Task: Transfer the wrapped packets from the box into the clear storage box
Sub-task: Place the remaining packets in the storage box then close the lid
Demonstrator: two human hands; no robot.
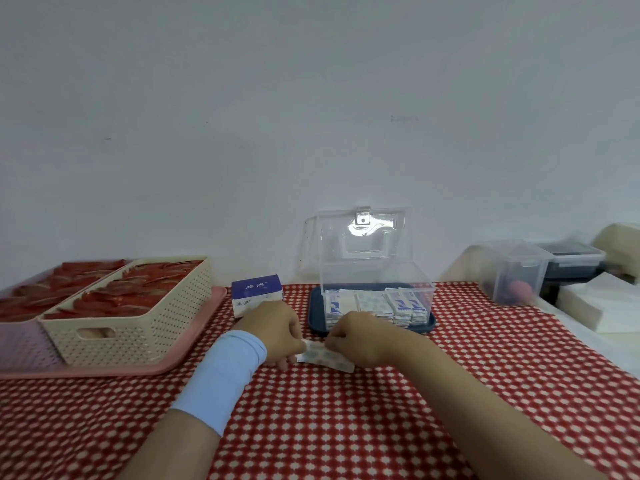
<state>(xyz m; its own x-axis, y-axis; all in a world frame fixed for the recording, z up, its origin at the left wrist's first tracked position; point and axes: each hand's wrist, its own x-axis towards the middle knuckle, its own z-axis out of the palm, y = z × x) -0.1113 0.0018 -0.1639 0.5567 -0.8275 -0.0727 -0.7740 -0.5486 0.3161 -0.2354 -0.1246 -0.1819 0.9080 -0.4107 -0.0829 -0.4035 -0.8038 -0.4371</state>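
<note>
A small stack of wrapped packets (323, 356), white with pale blue print, lies low over the red checked cloth between my hands. My left hand (275, 332), with a light blue wristband, grips its left end. My right hand (353, 339) pinches its right part. Behind my left hand stands the blue and white cardboard box (257, 292). The clear storage box (377, 271) stands behind my right hand with its lid raised. Several packets stand in a row inside it.
The clear box sits on a dark blue tray (317, 320). At the left, a cream perforated basket (131, 327) of red sachets rests on a pink tray (194, 344). Plastic containers (519, 271) and white paper (602, 306) are at the right.
</note>
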